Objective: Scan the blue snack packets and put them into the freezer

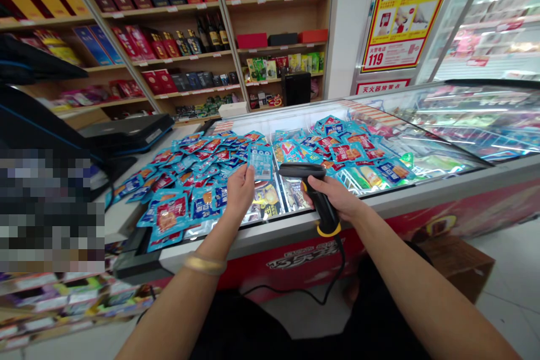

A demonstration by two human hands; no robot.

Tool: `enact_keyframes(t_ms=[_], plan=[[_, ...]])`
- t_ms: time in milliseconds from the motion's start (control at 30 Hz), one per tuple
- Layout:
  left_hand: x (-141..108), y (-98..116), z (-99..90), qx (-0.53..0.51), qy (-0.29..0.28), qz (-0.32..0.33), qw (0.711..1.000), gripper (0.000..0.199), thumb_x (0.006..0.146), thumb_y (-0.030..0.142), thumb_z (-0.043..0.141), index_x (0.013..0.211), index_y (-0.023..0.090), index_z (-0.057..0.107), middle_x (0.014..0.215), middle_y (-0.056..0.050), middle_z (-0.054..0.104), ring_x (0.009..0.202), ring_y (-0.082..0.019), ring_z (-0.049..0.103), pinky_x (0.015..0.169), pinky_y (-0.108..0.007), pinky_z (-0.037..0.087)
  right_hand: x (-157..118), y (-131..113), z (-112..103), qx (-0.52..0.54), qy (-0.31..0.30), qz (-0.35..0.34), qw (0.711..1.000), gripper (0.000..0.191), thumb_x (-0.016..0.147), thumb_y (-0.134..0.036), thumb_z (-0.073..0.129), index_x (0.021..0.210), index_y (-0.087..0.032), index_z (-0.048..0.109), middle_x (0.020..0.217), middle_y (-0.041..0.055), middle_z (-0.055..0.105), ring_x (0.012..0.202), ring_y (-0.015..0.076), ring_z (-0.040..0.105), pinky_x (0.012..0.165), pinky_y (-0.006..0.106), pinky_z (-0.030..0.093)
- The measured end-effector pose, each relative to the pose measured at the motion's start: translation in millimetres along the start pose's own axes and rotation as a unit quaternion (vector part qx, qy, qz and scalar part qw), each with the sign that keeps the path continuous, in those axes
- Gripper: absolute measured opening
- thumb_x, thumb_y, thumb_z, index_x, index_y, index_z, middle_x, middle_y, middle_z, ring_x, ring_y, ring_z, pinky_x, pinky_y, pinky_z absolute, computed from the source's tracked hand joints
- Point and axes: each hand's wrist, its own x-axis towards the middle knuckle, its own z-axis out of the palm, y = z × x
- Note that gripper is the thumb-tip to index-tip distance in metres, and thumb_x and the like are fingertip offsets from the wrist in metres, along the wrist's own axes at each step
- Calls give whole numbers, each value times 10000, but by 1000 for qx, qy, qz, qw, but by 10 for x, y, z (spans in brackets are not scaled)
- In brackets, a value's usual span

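Observation:
Between the thumb and fingers of my left hand [240,190] is a small blue snack packet [260,162], held upright with its printed back and barcode towards me. My right hand [331,194] is wrapped round the handle of a black barcode scanner [302,170] with a yellow base, its head pointing left at the packet. A black cable hangs from the scanner. Left of my left hand, a heap of blue and red snack packets [202,163] covers the glass top of the chest freezer [253,242]. Another heap of similar packets [341,143] lies beyond the scanner.
A black checkout machine [126,130] stands on the counter at the left. Behind the freezer are shelves [189,59] of boxes and bottles. A cardboard box [458,264] sits on the floor at right. A fire notice [405,11] hangs on the pillar.

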Motion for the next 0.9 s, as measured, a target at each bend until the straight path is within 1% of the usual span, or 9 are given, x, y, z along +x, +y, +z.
enact_keyframes(t_ms=[200, 300, 433, 533, 600, 667, 733, 800, 900], plan=[[-4, -4, -11, 34, 4, 3, 999, 354, 833, 505, 537, 822, 162, 625, 752, -28, 616, 723, -186, 630, 656, -367, 609, -9, -14, -2, -6, -12, -1, 1000, 503, 663, -644, 750, 696, -166, 595, 535, 4, 579, 487, 108, 496, 508, 254, 423], [-5, -13, -16, 47, -3, 5, 999, 376, 846, 518, 513, 858, 164, 638, 763, -31, 630, 724, -186, 632, 655, -358, 607, -17, -21, 3, -2, -18, -1, 1000, 493, 673, -633, 749, 680, -166, 590, 534, 7, 581, 487, 109, 497, 502, 252, 418], [-13, -9, -21, 60, -8, 18, 998, 410, 850, 530, 506, 924, 158, 663, 786, -38, 657, 730, -191, 643, 638, -342, 603, -17, -33, 21, 11, -7, 3, 1000, 507, 651, -639, 761, 729, -160, 613, 540, 1, 586, 490, 106, 500, 500, 242, 412], [-10, 8, -3, 101, -10, 41, 994, 415, 858, 506, 503, 969, 149, 684, 808, -39, 673, 720, -185, 637, 635, -336, 605, -20, -58, 10, 30, 5, -1, 1000, 531, 634, -656, 760, 755, -159, 617, 552, 0, 584, 493, 106, 497, 499, 238, 402], [10, 22, 45, 139, -5, 60, 988, 414, 875, 477, 489, 996, 139, 696, 819, -40, 682, 711, -180, 634, 662, -340, 607, -34, -87, -42, 48, 12, -9, 999, 543, 628, -669, 754, 768, -163, 615, 562, 0, 580, 504, 110, 495, 500, 240, 396], [45, 43, 142, 184, 0, 85, 979, 407, 900, 439, 467, 1041, 138, 702, 835, -42, 700, 724, -182, 646, 716, -345, 601, -63, -125, -146, 65, 23, -19, 997, 544, 626, -673, 753, 772, -170, 607, 571, 0, 575, 520, 117, 494, 501, 242, 390], [89, 76, 295, 239, -7, 118, 964, 386, 926, 388, 448, 1100, 153, 700, 889, -52, 732, 775, -194, 672, 778, -349, 585, -110, -172, -304, 80, 44, -36, 995, 520, 645, -659, 746, 773, -179, 594, 575, -3, 564, 535, 122, 490, 507, 247, 392], [140, 126, 502, 291, -28, 155, 944, 364, 943, 335, 440, 1156, 179, 690, 985, -67, 751, 856, -214, 694, 834, -359, 564, -172, -228, -503, 91, 73, -53, 992, 480, 684, -636, 727, 780, -189, 581, 579, -6, 548, 544, 129, 486, 518, 255, 400], [225, 208, 881, 336, -74, 212, 915, 364, 958, 269, 428, 1242, 206, 647, 1128, -78, 734, 994, -227, 694, 915, -366, 534, -281, -324, -825, 100, 120, -66, 986, 453, 710, -627, 707, 798, -207, 563, 585, -8, 529, 542, 144, 490, 502, 270, 392]])
